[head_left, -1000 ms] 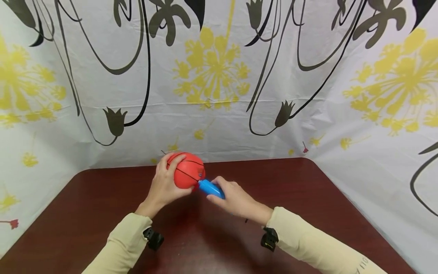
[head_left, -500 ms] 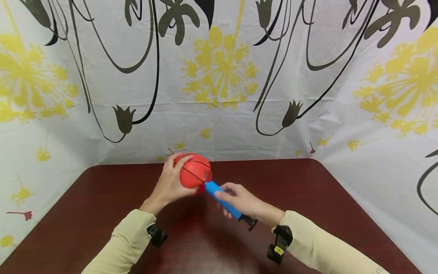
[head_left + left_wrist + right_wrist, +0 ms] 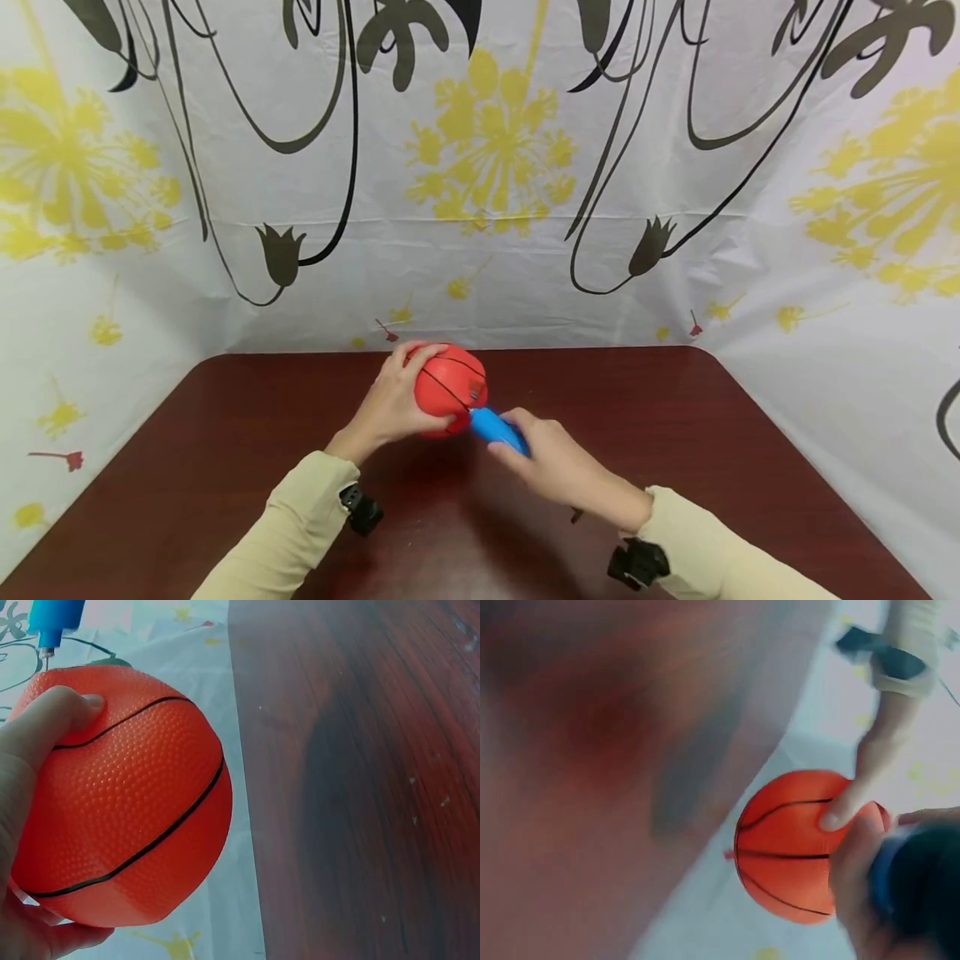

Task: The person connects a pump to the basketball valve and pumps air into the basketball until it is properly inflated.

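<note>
A small red-orange toy basketball (image 3: 444, 392) with black lines is held up above the table by my left hand (image 3: 386, 408). Its fingers spread over the ball, and the thumb presses near the top in the left wrist view. My right hand (image 3: 558, 462) grips a blue hand pump (image 3: 497, 429) with its tip against the ball. In the left wrist view, a thin metal needle (image 3: 46, 661) runs from the pump into the ball; how deep is hidden. The right wrist view shows a blurred dark pump end (image 3: 926, 881) close to the camera.
The dark red-brown table (image 3: 262, 433) lies beneath both hands. Behind it and at the sides hangs a white curtain (image 3: 465, 200) with yellow and grey flower prints. Black wrist cameras (image 3: 362, 508) sit on both wrists.
Ball, hands and pump have shifted right in the head view, partly with the camera. Half a second ago the pump's barrel and black handle showed; now my right hand covers most of them.
</note>
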Available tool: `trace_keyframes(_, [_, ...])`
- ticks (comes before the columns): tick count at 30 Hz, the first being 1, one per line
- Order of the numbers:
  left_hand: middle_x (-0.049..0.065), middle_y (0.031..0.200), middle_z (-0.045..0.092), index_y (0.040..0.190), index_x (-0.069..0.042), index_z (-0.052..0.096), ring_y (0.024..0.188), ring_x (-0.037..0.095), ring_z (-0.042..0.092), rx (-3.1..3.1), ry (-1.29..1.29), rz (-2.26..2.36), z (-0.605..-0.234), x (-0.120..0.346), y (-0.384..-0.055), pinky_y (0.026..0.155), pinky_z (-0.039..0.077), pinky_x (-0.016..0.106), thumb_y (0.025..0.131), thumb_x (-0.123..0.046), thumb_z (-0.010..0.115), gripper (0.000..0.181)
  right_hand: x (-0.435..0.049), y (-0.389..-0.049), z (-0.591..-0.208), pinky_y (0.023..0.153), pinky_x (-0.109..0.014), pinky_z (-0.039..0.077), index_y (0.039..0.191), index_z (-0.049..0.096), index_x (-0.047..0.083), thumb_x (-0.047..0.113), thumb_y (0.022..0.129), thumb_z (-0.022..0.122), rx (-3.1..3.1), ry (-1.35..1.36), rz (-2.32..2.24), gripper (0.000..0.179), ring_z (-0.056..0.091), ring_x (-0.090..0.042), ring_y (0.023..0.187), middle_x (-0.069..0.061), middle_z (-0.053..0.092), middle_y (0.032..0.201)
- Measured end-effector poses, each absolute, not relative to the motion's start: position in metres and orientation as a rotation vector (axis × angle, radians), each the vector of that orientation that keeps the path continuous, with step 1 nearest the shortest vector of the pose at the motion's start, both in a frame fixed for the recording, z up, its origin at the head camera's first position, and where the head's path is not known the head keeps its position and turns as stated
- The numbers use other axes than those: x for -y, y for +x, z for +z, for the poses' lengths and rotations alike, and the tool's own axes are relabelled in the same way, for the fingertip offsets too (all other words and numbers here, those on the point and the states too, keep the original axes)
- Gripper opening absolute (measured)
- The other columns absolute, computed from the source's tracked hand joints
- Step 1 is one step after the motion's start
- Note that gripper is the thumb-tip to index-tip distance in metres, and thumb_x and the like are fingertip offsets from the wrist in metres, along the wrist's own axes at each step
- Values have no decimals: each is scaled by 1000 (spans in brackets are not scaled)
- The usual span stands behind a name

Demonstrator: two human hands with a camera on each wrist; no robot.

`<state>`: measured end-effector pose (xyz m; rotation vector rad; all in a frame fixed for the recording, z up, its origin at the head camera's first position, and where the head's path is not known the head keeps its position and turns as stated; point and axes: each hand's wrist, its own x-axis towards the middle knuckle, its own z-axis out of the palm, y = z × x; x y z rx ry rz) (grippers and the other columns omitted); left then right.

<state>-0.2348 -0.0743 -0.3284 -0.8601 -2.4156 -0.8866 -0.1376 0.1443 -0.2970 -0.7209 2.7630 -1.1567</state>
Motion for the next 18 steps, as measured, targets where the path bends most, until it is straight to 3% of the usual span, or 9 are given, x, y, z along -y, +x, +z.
trace_keyframes(6, [13,121,39,125,-15,44,106,29,41,2437,-900,-842,-326,64,-237,71,48,40,55,-32,81,81,-158,-136,-296,57,-23,46,117,39,-8,36,87,51,-1942,-206,-1783,54,53,-10,59,-10,56,86])
trace_keyframes(18, [12,121,39,124,-17,45,106,29,41,2487,-919,-869,-333,56,-246,72,48,39,55,-31,80,79,-151,-126,-303,60,-21,46,125,31,-7,42,85,52,-1768,27,-1953,67,54,-8,62,-7,56,86])
